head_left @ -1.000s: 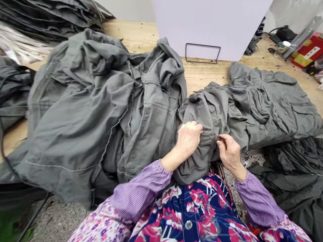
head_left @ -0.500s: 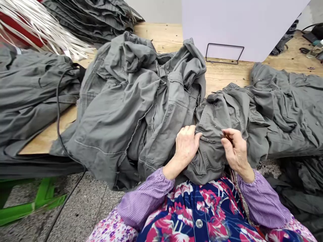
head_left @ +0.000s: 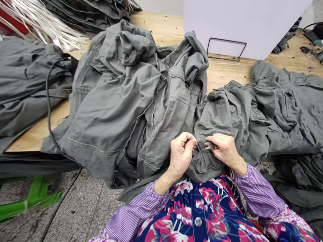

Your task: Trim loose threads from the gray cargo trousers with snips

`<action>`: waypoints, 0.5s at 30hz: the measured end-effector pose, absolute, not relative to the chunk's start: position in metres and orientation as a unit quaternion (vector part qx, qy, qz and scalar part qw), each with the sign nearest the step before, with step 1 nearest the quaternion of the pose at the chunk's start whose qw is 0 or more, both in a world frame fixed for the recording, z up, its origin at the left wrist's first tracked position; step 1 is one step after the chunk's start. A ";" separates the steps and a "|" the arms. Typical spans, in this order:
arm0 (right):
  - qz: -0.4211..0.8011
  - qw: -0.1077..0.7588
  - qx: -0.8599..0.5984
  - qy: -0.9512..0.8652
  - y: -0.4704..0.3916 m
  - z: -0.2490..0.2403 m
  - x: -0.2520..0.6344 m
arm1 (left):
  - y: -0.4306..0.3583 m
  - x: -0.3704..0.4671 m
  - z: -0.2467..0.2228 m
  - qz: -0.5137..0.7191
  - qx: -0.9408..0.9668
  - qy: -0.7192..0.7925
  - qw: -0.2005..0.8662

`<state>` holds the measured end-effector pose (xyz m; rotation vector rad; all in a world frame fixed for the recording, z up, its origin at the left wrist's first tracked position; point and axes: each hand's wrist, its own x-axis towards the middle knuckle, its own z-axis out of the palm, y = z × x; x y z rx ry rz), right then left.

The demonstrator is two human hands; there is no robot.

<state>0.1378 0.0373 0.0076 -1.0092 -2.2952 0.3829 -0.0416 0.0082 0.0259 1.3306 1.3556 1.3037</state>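
Observation:
Just in front of me a grey garment (head_left: 214,117) lies crumpled over the table's front edge. My left hand (head_left: 182,151) is closed in a pinch over it, with a tiny pale bit, perhaps thread or cloth, at the fingertips. Close on its right, my right hand (head_left: 223,146) is closed around a small tool with pointed metal tips (head_left: 210,146), which point left toward the left hand. Most of the tool is hidden in the fingers. A larger heap of grey garments (head_left: 113,111) with frayed seams lies left of my hands.
The wooden table (head_left: 161,25) bears more grey garments (head_left: 295,104) at the right and a white panel (head_left: 242,23) behind a black wire frame (head_left: 227,49). White strips (head_left: 50,22) hang at the back left. A black cable (head_left: 49,111) crosses the left side, above a green frame (head_left: 37,191).
My left hand has let go of the garment's edge and now pinches a small pale bit. The right hand has moved left, bringing the tool's tips close to it.

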 end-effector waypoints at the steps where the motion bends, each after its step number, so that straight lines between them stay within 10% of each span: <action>1: 0.149 0.309 -0.374 -0.862 0.037 0.006 0.137 | 0.005 -0.043 0.027 0.533 0.518 0.537 0.399; 15: 0.164 0.498 -0.441 -0.728 -0.005 0.002 0.144 | 0.012 -0.035 0.028 0.427 0.723 0.502 0.207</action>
